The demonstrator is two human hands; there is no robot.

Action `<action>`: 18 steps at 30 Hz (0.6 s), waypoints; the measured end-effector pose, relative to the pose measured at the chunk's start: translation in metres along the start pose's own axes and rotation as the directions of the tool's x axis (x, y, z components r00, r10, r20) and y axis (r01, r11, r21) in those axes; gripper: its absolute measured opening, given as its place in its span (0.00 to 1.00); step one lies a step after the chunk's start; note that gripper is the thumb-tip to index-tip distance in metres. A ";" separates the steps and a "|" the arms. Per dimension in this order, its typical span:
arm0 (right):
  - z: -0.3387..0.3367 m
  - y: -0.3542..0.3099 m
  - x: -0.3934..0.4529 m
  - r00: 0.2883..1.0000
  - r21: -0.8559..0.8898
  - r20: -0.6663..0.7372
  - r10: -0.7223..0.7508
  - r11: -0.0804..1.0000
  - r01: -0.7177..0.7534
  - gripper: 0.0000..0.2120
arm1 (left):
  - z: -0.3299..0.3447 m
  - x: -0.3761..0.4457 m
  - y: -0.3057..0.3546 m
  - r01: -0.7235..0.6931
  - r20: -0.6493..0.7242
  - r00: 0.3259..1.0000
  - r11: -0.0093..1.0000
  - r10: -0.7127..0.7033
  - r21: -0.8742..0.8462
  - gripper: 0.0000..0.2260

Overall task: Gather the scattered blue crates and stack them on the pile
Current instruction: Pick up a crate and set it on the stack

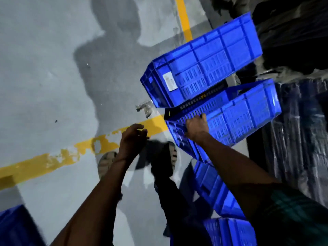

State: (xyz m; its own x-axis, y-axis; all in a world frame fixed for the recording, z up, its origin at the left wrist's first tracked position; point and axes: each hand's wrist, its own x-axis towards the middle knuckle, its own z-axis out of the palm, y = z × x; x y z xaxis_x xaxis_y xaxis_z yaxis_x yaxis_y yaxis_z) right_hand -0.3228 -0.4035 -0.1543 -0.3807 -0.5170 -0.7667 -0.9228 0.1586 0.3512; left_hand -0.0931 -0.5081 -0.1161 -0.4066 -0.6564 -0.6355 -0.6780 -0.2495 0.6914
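Several blue slotted plastic crates lie tipped on the grey floor at the right. My right hand [196,127] grips the near rim of the middle crate [239,119], fingers curled over its edge. A second crate [209,61] with a white label lies just beyond it, tilted on its side. Another crate [213,189] lies under my right forearm, and one more [230,231] shows at the bottom edge. My left hand [133,141] hovers over the yellow floor line with fingers loosely bent, holding nothing. A blue crate corner [16,226] sits at the bottom left.
Yellow painted lines [58,157] cross the grey concrete floor. Dark wrapped stacks [301,130] stand along the right side. A crumpled clear plastic scrap [145,108] lies by the crates. My sandalled feet [106,162] stand on the floor below my hands.
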 end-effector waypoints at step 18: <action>0.009 0.033 -0.217 0.840 0.314 -0.527 -0.127 0.890 0.331 0.21 | 0.002 -0.127 0.093 0.475 0.260 0.875 0.825 -0.408 -0.307 0.38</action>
State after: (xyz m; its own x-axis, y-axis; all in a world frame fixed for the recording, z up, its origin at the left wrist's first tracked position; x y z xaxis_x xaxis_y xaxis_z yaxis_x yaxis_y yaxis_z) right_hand -0.2710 -0.2784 0.0192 -0.1714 -0.8981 -0.4051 -0.9660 0.2339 -0.1099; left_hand -0.1057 -0.4461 0.0278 -0.2382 -0.2880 -0.9275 -0.5644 -0.7361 0.3735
